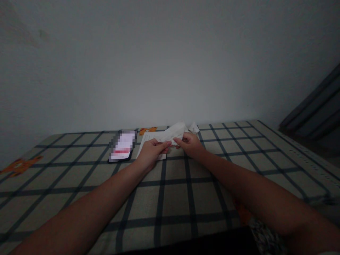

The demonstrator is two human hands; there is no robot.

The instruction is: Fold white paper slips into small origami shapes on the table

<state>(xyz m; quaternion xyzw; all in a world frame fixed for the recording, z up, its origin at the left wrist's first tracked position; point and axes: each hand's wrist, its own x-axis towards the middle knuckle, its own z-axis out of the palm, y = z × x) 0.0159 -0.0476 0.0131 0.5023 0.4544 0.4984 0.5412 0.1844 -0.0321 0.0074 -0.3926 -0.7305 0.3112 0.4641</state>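
Both of my arms reach forward over a checked bedsheet [170, 198]. My left hand [151, 150] and my right hand [191, 143] are each pinched on a white sheet of paper [170, 135], which is creased and lifted a little off the sheet between them. The fingertips of the two hands nearly meet at the paper's near edge. More white paper [148, 140] lies flat under and to the left of the held piece. A small crumpled white scrap [193, 127] lies just behind my right hand.
A dark phone with a lit screen [122, 147] lies on the bedsheet just left of my left hand. A plain pale wall [159, 63] rises right behind the bed. Orange prints [18, 165] mark the sheet. A dark slanted panel [316, 106] stands at the right.
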